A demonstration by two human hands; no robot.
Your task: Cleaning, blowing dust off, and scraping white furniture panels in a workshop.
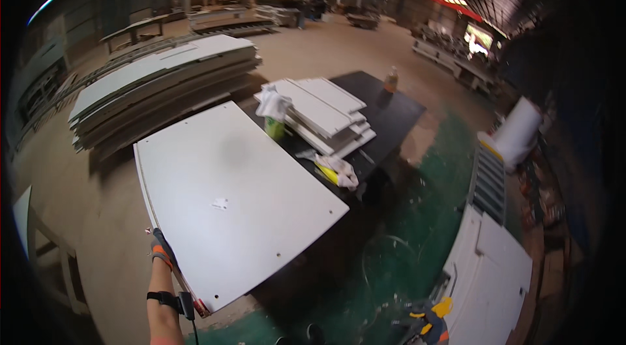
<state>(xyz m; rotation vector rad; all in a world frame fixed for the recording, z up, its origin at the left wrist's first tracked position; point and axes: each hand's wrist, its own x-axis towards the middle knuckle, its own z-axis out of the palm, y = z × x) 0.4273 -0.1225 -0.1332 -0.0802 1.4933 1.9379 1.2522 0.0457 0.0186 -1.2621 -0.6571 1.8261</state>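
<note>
A large white panel [241, 195] with small dark holes near its edges lies in front of me, with a small white label on its face. At the panel's left edge, my left hand [163, 248], in a dark glove with an orange cuff, is closed on the rim; its fingertips are partly hidden. Something red [201, 307] sits at the near corner. My right hand [441, 332], partly cut off at the lower edge, appears closed round a yellow-and-black power tool [442, 308]. This tool is blurred, beside a pile of white boards [495, 273].
A black table [407, 107] carries stacked white boards [313, 104], a green container with a white cloth [274, 110], a yellow-handled tool with a rag [336, 172], and a bottle [391, 79]. Another panel stack [163, 77] stands far left. A white roll [518, 130] is at right.
</note>
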